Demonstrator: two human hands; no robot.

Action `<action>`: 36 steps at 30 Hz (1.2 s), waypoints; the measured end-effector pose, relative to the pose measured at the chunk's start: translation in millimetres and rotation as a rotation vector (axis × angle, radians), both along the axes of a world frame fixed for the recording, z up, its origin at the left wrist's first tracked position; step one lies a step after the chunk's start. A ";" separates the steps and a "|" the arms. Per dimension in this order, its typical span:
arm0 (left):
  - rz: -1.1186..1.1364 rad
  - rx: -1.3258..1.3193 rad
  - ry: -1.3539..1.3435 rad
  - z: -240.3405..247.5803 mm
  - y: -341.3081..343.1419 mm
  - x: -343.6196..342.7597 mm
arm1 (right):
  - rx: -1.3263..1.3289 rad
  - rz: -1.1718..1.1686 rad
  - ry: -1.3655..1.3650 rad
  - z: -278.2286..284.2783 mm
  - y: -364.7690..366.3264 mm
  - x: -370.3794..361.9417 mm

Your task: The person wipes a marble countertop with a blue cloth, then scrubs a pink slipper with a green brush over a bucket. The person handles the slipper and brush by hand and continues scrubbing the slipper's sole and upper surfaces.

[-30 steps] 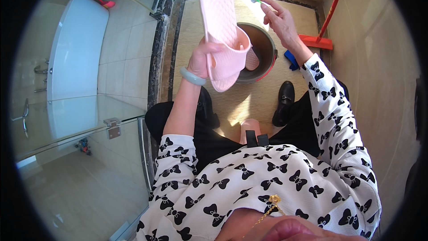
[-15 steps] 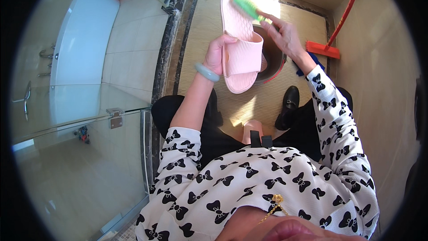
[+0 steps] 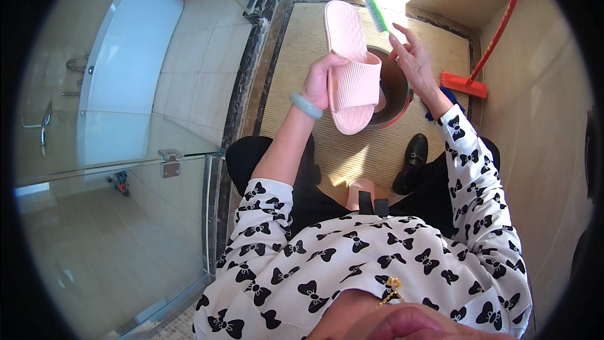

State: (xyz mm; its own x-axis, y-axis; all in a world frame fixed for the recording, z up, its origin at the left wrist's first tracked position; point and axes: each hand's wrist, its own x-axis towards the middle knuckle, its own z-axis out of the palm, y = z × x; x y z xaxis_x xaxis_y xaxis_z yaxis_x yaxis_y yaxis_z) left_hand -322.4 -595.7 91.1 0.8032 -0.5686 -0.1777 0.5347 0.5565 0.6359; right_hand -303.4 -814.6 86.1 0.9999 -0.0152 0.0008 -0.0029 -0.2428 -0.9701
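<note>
My left hand (image 3: 319,82) grips a pink slide slipper (image 3: 347,28) by the side of its ribbed strap, with the thumb on top. The slipper is held lengthwise, its quilted insole facing me. To its right, my right hand (image 3: 412,56) is closed on the end of a green brush (image 3: 376,14) with pale bristles. The brush is apart from the slipper, its bristles turned toward it. Beneath and beside the slipper stands a dark bucket (image 3: 395,79). Inside the bucket a pink thing shows in part, mostly hidden by the slipper.
A red broom (image 3: 464,83) leans at the right wall, a dark blue cloth (image 3: 448,102) beside it. Left are a glass door (image 3: 119,214) and a white bathtub (image 3: 126,56). The ribbed floor (image 3: 296,44) lies below; a pink object (image 3: 360,193) sits between my legs.
The brush has come off the insole near the slipper's far end and turned to the right of it. My left hand keeps hold of the slipper. The whole view has shifted slightly.
</note>
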 end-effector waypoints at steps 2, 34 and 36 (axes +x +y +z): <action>0.000 0.008 0.019 -1.6 -1.1 0.6 | -0.023 0.029 0.010 1.0 5.2 -5.1; 0.271 -0.306 -0.002 -61.2 58.8 28.3 | 0.155 0.415 -0.186 19.0 1.1 -7.0; 0.288 -0.215 -0.028 -53.5 54.7 24.3 | 0.236 0.398 -0.243 16.5 4.3 -6.4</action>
State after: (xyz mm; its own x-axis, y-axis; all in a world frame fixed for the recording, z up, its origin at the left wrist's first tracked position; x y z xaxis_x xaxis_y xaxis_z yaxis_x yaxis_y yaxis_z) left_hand -298.1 -541.1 37.6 0.9387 -0.3404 -0.0541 0.3205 0.8043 0.5003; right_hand -309.8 -810.3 102.5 0.8997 0.3383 0.2761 0.2771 0.0463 -0.9597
